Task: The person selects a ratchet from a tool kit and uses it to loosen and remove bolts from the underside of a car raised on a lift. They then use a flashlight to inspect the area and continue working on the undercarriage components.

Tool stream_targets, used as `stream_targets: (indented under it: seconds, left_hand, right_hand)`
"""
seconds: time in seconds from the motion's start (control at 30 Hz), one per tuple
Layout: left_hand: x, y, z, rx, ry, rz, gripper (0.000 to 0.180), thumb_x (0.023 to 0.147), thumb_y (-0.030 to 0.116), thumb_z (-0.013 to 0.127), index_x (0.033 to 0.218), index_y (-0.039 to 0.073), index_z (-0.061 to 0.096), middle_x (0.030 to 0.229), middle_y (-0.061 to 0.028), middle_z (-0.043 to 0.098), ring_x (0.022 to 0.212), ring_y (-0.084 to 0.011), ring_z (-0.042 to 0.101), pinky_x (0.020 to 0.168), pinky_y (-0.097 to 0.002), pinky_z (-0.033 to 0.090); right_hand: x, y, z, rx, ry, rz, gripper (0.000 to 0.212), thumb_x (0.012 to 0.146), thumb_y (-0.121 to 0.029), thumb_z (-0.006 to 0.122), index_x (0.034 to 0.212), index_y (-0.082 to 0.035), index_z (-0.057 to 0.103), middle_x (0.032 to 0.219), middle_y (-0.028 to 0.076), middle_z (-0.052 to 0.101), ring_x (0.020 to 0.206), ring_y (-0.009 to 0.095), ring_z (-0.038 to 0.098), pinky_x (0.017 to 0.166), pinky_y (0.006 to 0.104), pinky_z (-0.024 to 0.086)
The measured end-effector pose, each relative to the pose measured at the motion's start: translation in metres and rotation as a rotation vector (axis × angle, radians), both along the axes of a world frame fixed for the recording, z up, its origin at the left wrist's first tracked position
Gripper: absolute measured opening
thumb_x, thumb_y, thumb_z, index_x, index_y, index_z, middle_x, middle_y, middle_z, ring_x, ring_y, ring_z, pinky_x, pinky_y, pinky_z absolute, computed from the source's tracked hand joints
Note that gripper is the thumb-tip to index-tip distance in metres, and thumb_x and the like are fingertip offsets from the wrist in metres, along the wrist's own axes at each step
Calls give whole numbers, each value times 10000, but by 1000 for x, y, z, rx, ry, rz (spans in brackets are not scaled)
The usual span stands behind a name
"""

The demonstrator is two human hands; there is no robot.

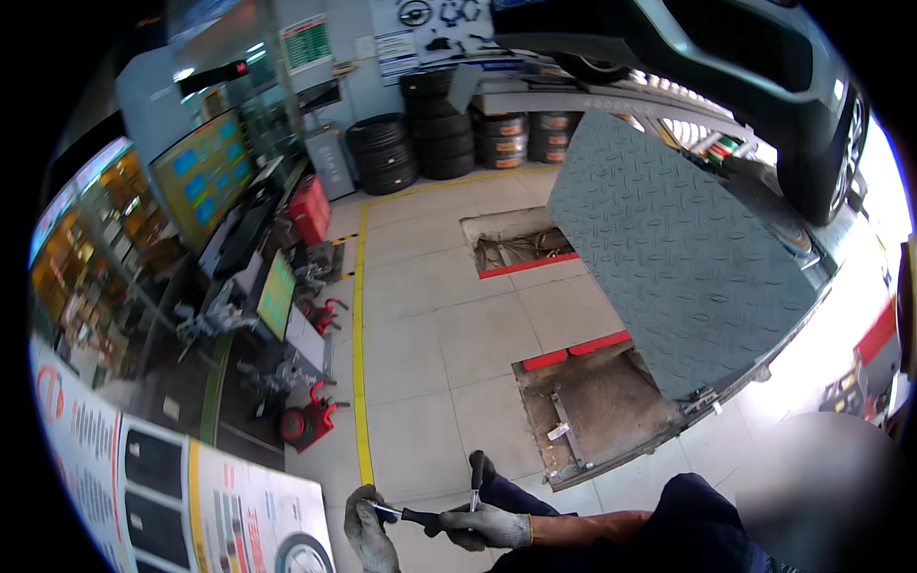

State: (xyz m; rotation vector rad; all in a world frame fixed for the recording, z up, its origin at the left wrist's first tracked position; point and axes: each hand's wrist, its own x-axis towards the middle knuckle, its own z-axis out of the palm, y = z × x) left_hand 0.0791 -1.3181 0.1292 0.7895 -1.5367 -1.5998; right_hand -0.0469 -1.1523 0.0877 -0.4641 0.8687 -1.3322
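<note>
Both my hands wear grey work gloves and are low in the view, in front of my dark trousers. My right hand [489, 527] is closed around a black-handled tool [420, 519], which lies nearly level and points left, with a shiny metal shaft. At the shaft's left end, the fingers of my left hand [371, 535] are closed on the metal. A second tool [477, 473] with a black grip and a silver shaft stands upright out of my right hand. The working ends of both tools are too small or hidden to tell their exact kind.
A tilted grey tread-plate ramp [678, 258] stands right, with a raised car [764, 76] beyond. Two floor pits [611, 411] with red edging lie ahead. A yellow line [360, 334], red stands [306, 420] and a printed board [229, 506] are left. Tire stacks [382, 153] stand behind.
</note>
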Motion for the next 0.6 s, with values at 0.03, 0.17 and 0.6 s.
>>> stream_targets:
  seconds: [0.03,0.17,0.6]
  left_hand:
    - [-25,-16,-5,37,42,-7,426,1061,383,577,1233,-5,616,842,-36,605,679,-123,572,658,-274,484]
    - [-122,-98,-31,112,109,7,443,1039,341,627,1282,-28,589,893,-82,643,737,-161,628,686,-318,540]
    - [-549,-230,13,273,43,-351,425,1022,223,627,1343,-48,565,975,-139,693,874,-228,694,806,-369,594]
  right_hand:
    - [-13,-17,-5,-56,-198,-44,479,1060,-473,531,1215,-43,677,618,-33,439,495,78,370,464,261,300]
    - [-91,-93,-26,-3,391,-68,464,1061,-485,519,1248,-81,652,739,23,581,598,144,551,553,315,458]
    - [-477,-204,-8,-14,-26,-347,452,1028,-343,644,1381,-62,607,869,-49,609,672,23,492,573,215,387]
